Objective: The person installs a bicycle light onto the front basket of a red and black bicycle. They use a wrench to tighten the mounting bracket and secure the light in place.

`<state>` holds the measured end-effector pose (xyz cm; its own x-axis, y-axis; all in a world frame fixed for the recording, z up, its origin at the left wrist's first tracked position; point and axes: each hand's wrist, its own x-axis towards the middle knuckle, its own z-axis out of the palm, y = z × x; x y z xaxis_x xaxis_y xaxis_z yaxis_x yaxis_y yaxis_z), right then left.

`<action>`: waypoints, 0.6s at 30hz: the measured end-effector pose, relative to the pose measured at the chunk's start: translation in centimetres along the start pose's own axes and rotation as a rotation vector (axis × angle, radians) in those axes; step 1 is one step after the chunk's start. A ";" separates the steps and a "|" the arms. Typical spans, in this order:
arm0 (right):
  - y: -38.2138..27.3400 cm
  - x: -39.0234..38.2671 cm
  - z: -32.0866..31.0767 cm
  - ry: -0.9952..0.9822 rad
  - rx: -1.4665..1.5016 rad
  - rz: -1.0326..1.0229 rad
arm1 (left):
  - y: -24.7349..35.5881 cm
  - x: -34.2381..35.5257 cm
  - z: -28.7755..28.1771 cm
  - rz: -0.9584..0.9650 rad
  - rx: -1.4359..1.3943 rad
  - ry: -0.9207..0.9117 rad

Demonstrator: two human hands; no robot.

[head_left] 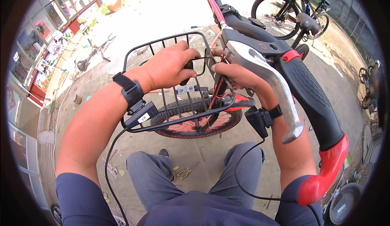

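A black wire bicycle basket [162, 125] sits in front of the handlebar of a red and black bicycle, above its front wheel [199, 134]. My left hand [172, 65] reaches over the basket, closed, with the fingers bent round a short black handle [187, 68]. What the handle ends in is hidden. On the handlebar side of the basket my right hand [235, 74] is closed on a flat dark bracket [214, 69], thumb in front. Its other fingers are mostly hidden. A silver clamp plate [185, 89] shows between the basket wires, below my left hand.
The silver brake lever [280, 92] and black handlebar grip [308, 92] rise close beside my right forearm. Pliers [185, 173] with yellow handles and several wrenches [113, 170] lie on the concrete floor. Another bicycle [280, 17] stands at the far right.
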<state>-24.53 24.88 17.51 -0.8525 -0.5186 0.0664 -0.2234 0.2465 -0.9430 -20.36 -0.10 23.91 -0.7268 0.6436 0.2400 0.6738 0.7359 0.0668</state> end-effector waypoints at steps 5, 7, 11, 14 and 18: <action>-3.1 -1.4 0.3 -0.008 -0.020 0.068 | -0.3 -0.9 -1.5 -0.113 -0.024 -0.118; -4.2 -2.1 -0.2 -0.031 -0.007 0.067 | 0.2 -1.1 -3.0 -0.221 0.008 -0.148; -5.0 -2.7 -0.1 -0.056 0.073 0.134 | 0.1 -2.9 -6.2 -0.345 -0.094 0.046; -4.7 -3.9 -0.5 0.054 0.003 -0.003 | -0.5 -5.0 -8.5 -0.394 -0.324 0.285; -4.9 -7.8 0.2 0.170 0.228 -0.015 | -0.3 -9.8 -11.4 -0.488 -0.573 0.584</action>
<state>-16.65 27.58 21.56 -0.9213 -0.3711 0.1163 -0.1406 0.0390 -0.9893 -11.91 -9.05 32.53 -0.8681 -0.0283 0.4955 0.3892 0.5809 0.7149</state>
